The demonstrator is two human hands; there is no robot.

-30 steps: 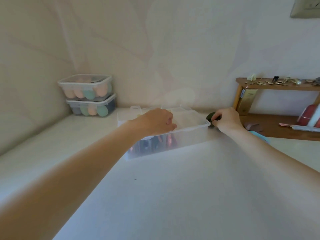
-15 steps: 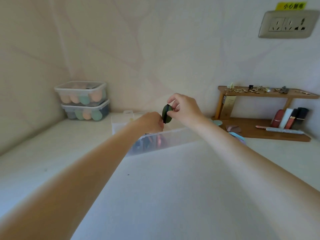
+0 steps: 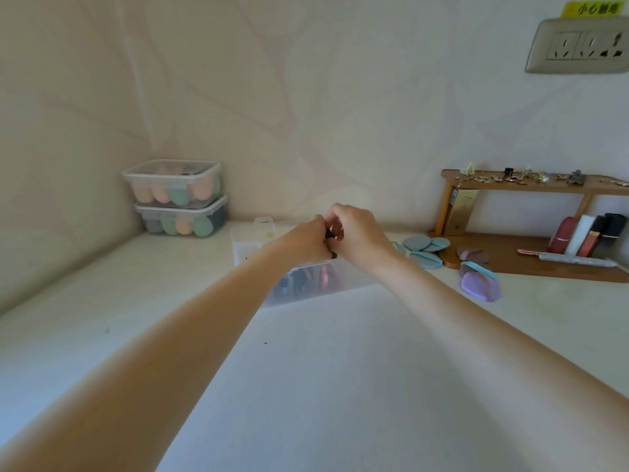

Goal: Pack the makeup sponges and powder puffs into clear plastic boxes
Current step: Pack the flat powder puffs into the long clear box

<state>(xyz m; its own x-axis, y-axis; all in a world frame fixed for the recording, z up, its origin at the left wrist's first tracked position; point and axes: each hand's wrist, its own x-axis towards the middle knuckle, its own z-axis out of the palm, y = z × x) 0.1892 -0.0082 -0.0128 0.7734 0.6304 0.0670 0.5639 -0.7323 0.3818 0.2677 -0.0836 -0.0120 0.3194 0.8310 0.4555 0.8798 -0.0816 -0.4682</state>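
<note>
both hands, left hand and right hand, pinch dark green powder puff above clear plastic box.

Two bare forearms reach out from the near edge, long and smooth, widening toward the viewer where the wide lens stretches them. No sleeve, cuff, watch, bracelet or ring shows anywhere along them; they are uncovered from as far back as can be seen down to the wrists. The left hand and the right hand are bare too, no gloves. The fingernails are too small and too hidden to say whether they are painted.
</note>
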